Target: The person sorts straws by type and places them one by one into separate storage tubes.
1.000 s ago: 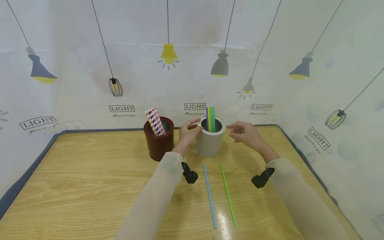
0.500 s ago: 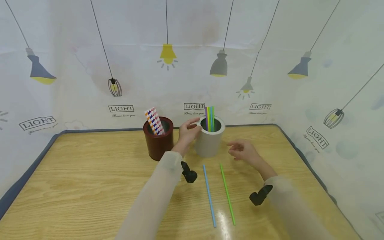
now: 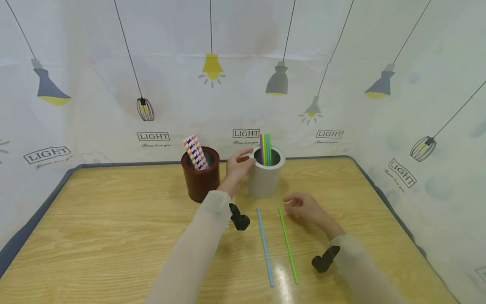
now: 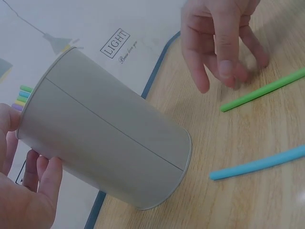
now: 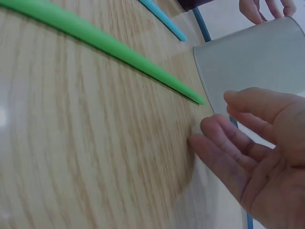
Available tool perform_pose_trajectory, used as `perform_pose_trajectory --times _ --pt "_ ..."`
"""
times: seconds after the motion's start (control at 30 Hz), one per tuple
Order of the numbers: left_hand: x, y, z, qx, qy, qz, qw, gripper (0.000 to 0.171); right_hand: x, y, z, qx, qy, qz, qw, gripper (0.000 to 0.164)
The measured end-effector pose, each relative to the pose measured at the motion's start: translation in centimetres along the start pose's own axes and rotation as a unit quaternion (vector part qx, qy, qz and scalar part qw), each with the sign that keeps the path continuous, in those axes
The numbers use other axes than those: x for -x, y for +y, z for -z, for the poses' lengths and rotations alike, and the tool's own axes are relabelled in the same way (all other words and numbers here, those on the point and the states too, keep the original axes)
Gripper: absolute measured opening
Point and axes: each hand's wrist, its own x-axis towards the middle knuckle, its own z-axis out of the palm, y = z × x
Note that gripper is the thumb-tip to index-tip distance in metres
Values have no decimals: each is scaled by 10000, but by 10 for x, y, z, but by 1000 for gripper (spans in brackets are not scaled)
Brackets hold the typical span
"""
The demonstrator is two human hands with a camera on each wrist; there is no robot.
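In the head view my left hand (image 3: 238,169) rests at the left side of the off-white cylindrical holder (image 3: 263,181). In the left wrist view its thumb lies at the rim and other fingertips lie along the outer wall. Several plain straws (image 3: 265,148) in purple, yellow, green and blue stand in this holder. Low over the table, my right hand (image 3: 303,207) has loosely bent fingers with nothing between them. Its fingertips are close to the far end of a green straw (image 3: 288,245), which lies on the wood beside a blue straw (image 3: 265,247).
A dark red cylindrical holder (image 3: 201,183) with patterned straws (image 3: 195,152) stands to the left of my left hand. The wooden table (image 3: 114,236) has a dark blue border along its back and sides, with a lamp-printed backdrop (image 3: 163,84) behind.
My right hand has come down and toward me from beside the off-white holder's rim to the green straw's far end. My left hand stays at the holder. Both loose straws lie still.
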Motion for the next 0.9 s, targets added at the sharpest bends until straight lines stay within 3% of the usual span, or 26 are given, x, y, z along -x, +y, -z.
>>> perform_pose_trajectory --times 0.23,0.9 --pt "0 0 -1 86 -15 -29 10000 39 4 1 -12 -776 109 -740 9942 35" --pt "3 1 0 43 -24 -3 10000 39 9 4 -36 -411 730 -739 9937 37"
